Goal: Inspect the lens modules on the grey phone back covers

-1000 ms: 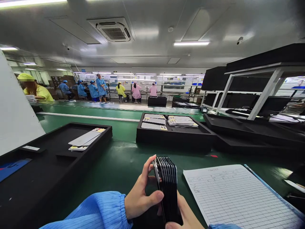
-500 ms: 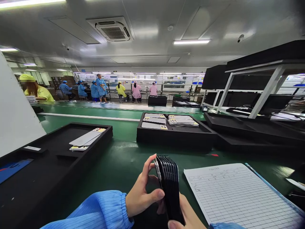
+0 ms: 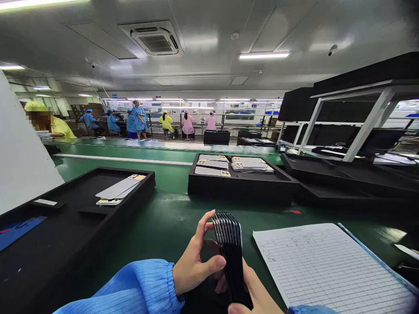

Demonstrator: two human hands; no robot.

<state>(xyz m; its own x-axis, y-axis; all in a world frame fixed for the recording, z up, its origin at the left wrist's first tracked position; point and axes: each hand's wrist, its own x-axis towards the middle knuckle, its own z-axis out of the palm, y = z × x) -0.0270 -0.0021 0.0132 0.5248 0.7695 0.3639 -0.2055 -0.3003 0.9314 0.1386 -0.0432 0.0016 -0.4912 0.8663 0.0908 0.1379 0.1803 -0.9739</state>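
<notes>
A stack of black phone-sized panels (image 3: 231, 248) with shiny rims stands on edge between my two hands, low in the middle of the view. My left hand (image 3: 198, 257) is at its left side, index fingertip touching the top corner and thumb against the near edges. My right hand (image 3: 258, 290) grips the lower right part; its thumb lies across the bottom front, and its other fingers are hidden behind the panels. Beyond the hands, a black foam tray (image 3: 242, 189) carries white phone-shaped plates (image 3: 252, 165) with yellow ends.
On the left, another black tray (image 3: 101, 220) holds a few white plates (image 3: 121, 189) and a blue sheet (image 3: 21, 231). A ruled paper form (image 3: 327, 266) lies right on the green tabletop (image 3: 170, 213). Black trays (image 3: 353, 179) stand beneath a white-framed rack (image 3: 369, 124). People work in the background.
The panels have shifted slightly left at the top, and the gap near the left side of the stack has closed. Both hands stay almost in place.
</notes>
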